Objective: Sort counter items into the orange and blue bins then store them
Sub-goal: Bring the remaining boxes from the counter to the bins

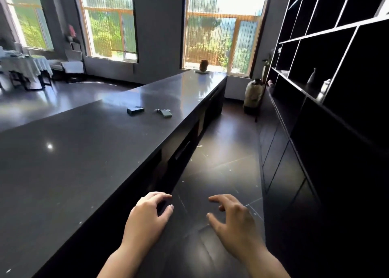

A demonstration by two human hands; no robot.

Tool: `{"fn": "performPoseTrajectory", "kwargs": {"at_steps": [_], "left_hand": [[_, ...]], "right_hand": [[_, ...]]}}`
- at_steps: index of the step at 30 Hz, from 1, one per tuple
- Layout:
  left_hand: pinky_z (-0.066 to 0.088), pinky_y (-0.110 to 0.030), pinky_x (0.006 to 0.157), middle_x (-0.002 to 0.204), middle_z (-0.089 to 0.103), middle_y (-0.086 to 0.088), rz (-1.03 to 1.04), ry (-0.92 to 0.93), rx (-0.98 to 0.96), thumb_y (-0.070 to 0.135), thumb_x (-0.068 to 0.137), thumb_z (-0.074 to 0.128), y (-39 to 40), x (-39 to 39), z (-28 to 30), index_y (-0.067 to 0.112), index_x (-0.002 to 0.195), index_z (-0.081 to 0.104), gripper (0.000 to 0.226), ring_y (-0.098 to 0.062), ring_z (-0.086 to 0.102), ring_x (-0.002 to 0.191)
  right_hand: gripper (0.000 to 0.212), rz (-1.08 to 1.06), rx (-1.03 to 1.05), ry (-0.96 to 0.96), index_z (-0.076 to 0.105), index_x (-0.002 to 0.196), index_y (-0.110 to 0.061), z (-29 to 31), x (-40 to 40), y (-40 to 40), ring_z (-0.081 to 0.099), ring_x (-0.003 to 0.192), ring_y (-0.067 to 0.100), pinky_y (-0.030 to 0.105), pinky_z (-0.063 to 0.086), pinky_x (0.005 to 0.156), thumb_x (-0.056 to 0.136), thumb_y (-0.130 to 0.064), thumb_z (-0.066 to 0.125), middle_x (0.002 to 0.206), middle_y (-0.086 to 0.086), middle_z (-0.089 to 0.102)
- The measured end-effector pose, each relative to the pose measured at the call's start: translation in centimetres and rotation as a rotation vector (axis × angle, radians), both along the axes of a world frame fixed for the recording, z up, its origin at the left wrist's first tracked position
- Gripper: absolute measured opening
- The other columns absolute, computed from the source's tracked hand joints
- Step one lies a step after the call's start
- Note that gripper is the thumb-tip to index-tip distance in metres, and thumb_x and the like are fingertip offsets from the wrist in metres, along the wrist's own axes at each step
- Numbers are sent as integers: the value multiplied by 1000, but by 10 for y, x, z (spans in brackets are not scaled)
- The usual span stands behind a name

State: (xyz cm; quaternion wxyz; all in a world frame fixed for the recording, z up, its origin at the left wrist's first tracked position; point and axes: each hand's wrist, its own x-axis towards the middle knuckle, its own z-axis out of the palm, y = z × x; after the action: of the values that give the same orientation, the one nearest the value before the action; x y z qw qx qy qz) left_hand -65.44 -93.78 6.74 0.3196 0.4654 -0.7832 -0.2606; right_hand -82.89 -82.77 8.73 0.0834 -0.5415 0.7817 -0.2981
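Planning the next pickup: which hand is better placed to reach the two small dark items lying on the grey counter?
Probably the left hand: it hangs beside the grey counter edge, empty. The right hand, also empty, is over the aisle floor, farther from the small dark box and grey-green item.

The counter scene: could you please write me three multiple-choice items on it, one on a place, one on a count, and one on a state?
1. Where does the dark box lie?
A. On the counter, left of the other small item
B. On the floor
C. On the shelves

2. How many small items lie mid-counter?
A. Two
B. Five
C. None

3. What are the hands doing?
A. Left hand and right hand hang loosely curled, holding nothing
B. Both carry a bin
C. One pinches the box

Answers:
1 A, since the box sits on the counter top beside the other item.
2 A, as only that pair shows there.
3 A, because both hands are empty over the floor.
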Motion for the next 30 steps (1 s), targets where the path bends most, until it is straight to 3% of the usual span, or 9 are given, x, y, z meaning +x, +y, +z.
{"fn": "performPoseTrajectory", "kwargs": {"at_steps": [7,10,14,19,24,30], "left_hand": [[41,-21,94,112,59,23,-37,-21,-24,34,83,67,-92,-89,5,34,106,68,23,-1,54,108],[41,-21,94,112,59,22,-17,-50,-27,33,84,66,-135,-130,-1,33,107,67,23,-2,54,107],[41,-21,92,108,59,23,71,-9,-49,31,84,66,-187,-182,6,31,105,68,22,-2,55,105],[38,-18,87,105,59,25,164,47,-81,29,83,66,-251,-234,22,32,103,68,20,3,53,101],[42,-22,92,107,61,22,264,34,-30,27,84,66,-308,-242,3,31,104,69,21,1,55,105],[43,-22,89,105,62,19,339,41,16,24,84,68,-419,-247,-20,28,103,69,20,-4,57,104]], "right_hand": [[34,-28,55,-7,54,118,-41,-4,-99,-85,52,100,-7,9,39,80,85,-41,61,116,-26,52],[35,5,22,-5,56,121,-37,-7,-148,-135,55,103,-2,14,42,84,86,-37,62,118,-22,54],[35,90,16,40,55,121,-39,-1,-200,-201,56,102,-2,12,38,74,86,-40,61,115,-21,56],[36,165,-33,61,57,122,-34,18,-262,-284,60,100,5,20,45,80,86,-38,61,118,-17,57],[36,287,2,58,55,123,-37,7,-279,-367,57,101,0,15,41,75,87,-41,60,119,-21,54],[38,350,42,50,55,123,-38,-15,-284,-488,56,98,0,19,47,80,86,-42,60,123,-24,52]]}}
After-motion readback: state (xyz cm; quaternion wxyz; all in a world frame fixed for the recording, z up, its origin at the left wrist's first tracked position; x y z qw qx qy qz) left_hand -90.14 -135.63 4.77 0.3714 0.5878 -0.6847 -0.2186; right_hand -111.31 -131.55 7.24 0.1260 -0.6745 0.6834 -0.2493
